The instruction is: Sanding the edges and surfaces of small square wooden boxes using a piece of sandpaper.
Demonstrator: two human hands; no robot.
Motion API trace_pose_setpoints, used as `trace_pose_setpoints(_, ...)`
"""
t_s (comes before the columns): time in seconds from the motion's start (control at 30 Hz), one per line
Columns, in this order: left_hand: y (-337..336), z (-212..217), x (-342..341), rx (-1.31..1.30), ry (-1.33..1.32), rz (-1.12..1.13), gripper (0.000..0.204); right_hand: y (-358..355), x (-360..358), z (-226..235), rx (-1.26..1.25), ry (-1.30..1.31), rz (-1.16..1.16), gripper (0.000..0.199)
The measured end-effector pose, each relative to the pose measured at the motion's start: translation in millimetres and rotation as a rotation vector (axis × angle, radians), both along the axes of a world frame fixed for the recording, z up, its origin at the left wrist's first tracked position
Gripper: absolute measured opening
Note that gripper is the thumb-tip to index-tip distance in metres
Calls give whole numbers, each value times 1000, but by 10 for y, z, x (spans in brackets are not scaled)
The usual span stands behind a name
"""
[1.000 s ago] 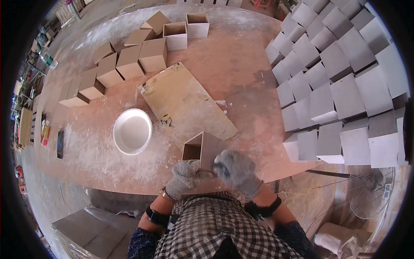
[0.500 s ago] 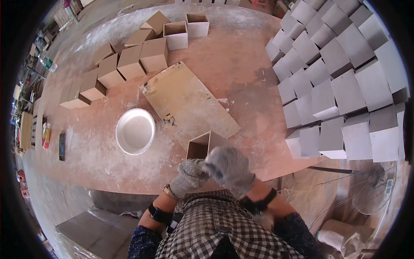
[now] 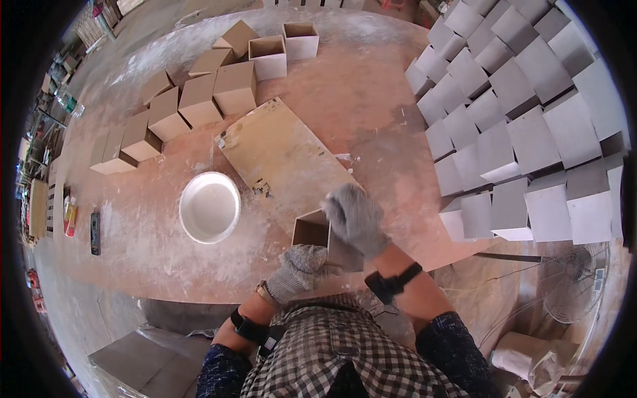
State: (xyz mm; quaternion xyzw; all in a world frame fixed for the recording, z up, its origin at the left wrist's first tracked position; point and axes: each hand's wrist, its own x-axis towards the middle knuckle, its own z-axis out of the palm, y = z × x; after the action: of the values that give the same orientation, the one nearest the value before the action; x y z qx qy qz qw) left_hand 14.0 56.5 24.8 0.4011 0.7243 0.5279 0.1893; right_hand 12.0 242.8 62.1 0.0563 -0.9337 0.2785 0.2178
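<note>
An open-ended square box (image 3: pixel 340 255) rests near the table's front edge, its dark hollow inside showing. In its grey knitted glove, my left hand (image 3: pixel 296 272) is closed on the near edge of the box. My right hand (image 3: pixel 356 217), gloved too, is curled against the box's right side near its far corner. Whatever its fingers hold, if anything, is hidden. Under and beyond the box lies a worn tan board (image 3: pixel 285 152), set at a slant. A white bowl (image 3: pixel 210 207) with whitish contents stands left of the board.
Brown boxes (image 3: pixel 199 98) form slanting rows at the far left, with two white-sided open boxes (image 3: pixel 268 60) at their end. Stacked whitish boxes (image 3: pixel 514 146) fill the right side. A phone (image 3: pixel 95 232) lies at left. A fan (image 3: pixel 569 285) stands lower right.
My right hand has moved away from my left, up and along the box's right side. The box has shifted slightly right and nearer, and my left hand moved a little with it.
</note>
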Motion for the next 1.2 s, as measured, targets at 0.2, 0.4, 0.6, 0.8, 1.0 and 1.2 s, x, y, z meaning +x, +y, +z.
trace_pose_setpoints(0.2,-154,42,-52,50,214,-10,36,327,-414,-415,-9,-213,-78,21)
trace_pose_setpoints(0.4,-250,-87,-76,-21,33,-64,37,245,-232,-129,-449,-161,5,19)
trace_pose_setpoints(0.6,-227,-290,-31,312,-357,-3,32,-236,287,230,216,154,324,17)
trace_pose_setpoints(0.8,-299,-40,-159,-196,-28,216,32,-120,878,363,-309,-45,646,24)
trace_pose_setpoints(1.0,-497,144,-321,99,-412,33,27,251,693,455,-1483,-562,-60,33)
trace_pose_setpoints(1.2,-475,-7,-433,-118,342,-30,36,266,-239,33,8,-320,4,24)
